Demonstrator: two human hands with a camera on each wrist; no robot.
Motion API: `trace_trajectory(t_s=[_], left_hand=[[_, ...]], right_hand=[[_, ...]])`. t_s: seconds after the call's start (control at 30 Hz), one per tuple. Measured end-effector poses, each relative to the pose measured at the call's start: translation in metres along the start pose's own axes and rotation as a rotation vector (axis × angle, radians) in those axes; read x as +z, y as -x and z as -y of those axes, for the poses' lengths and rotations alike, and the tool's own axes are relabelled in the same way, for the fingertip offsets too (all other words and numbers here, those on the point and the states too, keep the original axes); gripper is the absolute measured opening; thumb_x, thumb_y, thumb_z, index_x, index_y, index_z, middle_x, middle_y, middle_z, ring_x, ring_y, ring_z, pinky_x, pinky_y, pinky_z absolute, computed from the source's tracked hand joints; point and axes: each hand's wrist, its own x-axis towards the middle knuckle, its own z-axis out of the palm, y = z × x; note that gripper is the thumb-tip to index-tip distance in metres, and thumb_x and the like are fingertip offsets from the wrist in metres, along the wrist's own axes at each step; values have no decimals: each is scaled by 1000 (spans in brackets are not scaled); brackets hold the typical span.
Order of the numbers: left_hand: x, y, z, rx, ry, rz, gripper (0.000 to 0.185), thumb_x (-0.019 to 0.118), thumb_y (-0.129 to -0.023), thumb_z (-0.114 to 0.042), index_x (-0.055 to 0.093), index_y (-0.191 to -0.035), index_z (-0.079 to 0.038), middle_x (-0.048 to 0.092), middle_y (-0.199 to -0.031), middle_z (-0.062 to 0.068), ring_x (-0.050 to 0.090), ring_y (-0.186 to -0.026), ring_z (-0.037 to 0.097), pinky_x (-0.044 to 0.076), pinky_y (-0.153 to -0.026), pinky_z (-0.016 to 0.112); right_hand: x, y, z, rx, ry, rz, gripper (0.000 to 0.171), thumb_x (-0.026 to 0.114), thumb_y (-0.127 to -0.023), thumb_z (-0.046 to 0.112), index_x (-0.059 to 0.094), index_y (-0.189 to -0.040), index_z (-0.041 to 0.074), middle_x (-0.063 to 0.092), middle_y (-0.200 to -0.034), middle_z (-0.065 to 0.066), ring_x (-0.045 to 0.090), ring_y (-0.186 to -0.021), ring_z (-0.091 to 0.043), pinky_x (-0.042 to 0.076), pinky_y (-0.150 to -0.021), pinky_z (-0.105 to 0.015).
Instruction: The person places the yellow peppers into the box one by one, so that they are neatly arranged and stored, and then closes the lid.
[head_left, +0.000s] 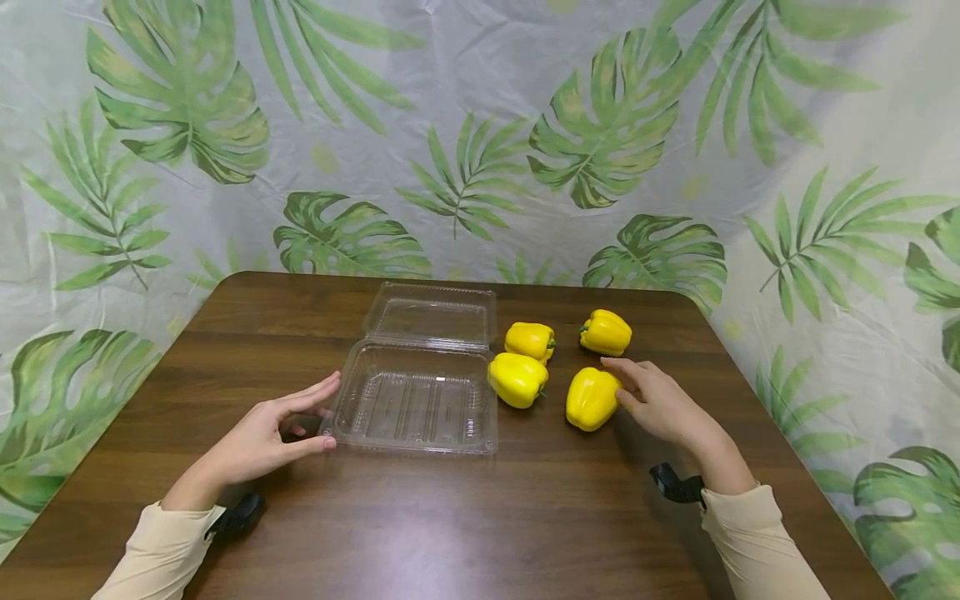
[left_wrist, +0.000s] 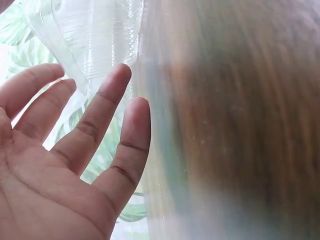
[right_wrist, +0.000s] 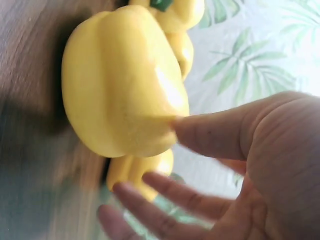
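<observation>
- The left hand [head_left: 262, 437] is seen spread, fingers straight and apart, palm turned toward the clear plastic box [head_left: 416, 406]; nothing is gripped in it.
- The near left corner of the box is met by the left thumb tip in the head view; whether the other fingers touch cannot be told.
- The box is seen just beyond the left fingertips [left_wrist: 117, 80], its hinged lid [head_left: 432, 315] laid open flat on the far side.
- The right hand [head_left: 660, 400] is held loosely open, fingers apart, with its thumb [right_wrist: 210, 132] pressed against the nearest pepper [head_left: 592, 398]; the pepper is not enclosed.
- Three more yellow peppers are found beyond and to the left of the right hand: one [head_left: 517, 379] beside the box, one [head_left: 530, 340] behind it, one [head_left: 605, 332] just past the fingertips.
- Everything is carried on a dark wooden bench [head_left: 480, 517].
</observation>
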Motion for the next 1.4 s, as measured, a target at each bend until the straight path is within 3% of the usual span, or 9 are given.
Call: trace_trajectory(t_s=[0.2, 0.37, 0.8, 1.4], left_hand=[[-2, -2, 5, 25, 0, -6, 73, 86, -93, -17, 54, -159, -9, 45, -169, 14, 69, -115, -2, 62, -81, 28], [-3, -6, 8, 22, 26, 9, 76, 87, -92, -17, 52, -160, -9, 43, -170, 16, 68, -118, -3, 62, -82, 28], [-2, -8, 11, 17, 37, 33, 79, 90, -89, -21, 54, -158, -6, 43, -170, 16, 65, -121, -8, 61, -82, 30], [6, -6, 5, 26, -37, -56, 79, 94, -84, -24, 59, -155, -13, 52, -165, 9, 66, -103, -6, 53, -72, 25]], right_hand=[[4, 6, 10, 168, -2, 23, 80, 55, -110, 51, 33, -162, -5, 55, -147, -40, 60, -130, -54, 52, -104, -66], [12, 6, 14, 233, -8, 64, 93, 52, -108, 63, 25, -164, -6, 46, -156, -43, 52, -139, -60, 46, -111, -69], [26, -6, 11, 217, -25, 42, 98, 59, -104, 64, 23, -165, -3, 49, -153, -41, 57, -134, -57, 49, -108, -67], [30, -17, 10, 207, -23, -16, 99, 70, -99, 61, 30, -164, -2, 55, -146, -38, 62, -123, -49, 54, -101, -62]])
